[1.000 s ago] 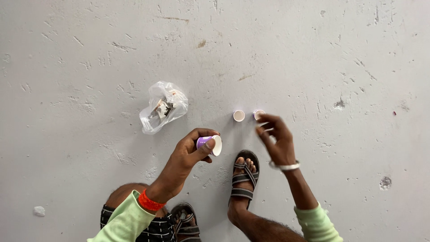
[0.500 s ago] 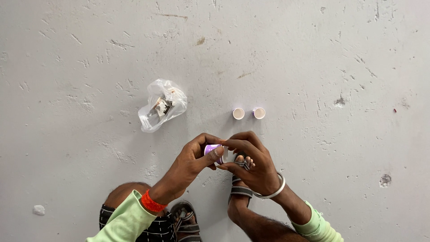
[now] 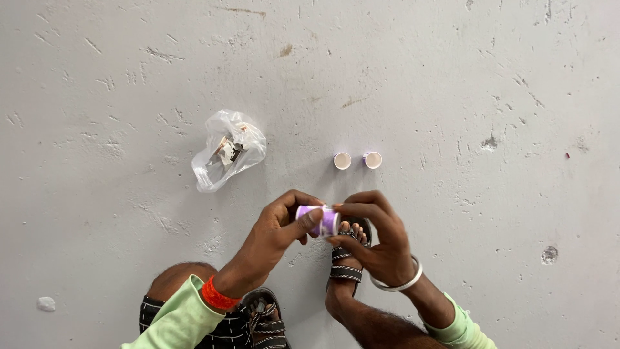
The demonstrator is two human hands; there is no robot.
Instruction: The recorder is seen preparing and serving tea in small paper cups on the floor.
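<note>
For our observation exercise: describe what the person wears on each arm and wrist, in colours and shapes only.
The left hand has an orange-red band at the wrist, below a pale green sleeve cuff. The right hand wears a thin silver bangle, and a pale green sleeve shows further up that arm.

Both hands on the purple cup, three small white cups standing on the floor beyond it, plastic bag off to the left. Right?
Not quite: the head view shows two small white cups on the floor, not three. Both the left hand and right hand hold the purple cup; the plastic bag lies left.

Light green sleeves (image 3: 181, 320), silver bangle (image 3: 400, 282)
</note>
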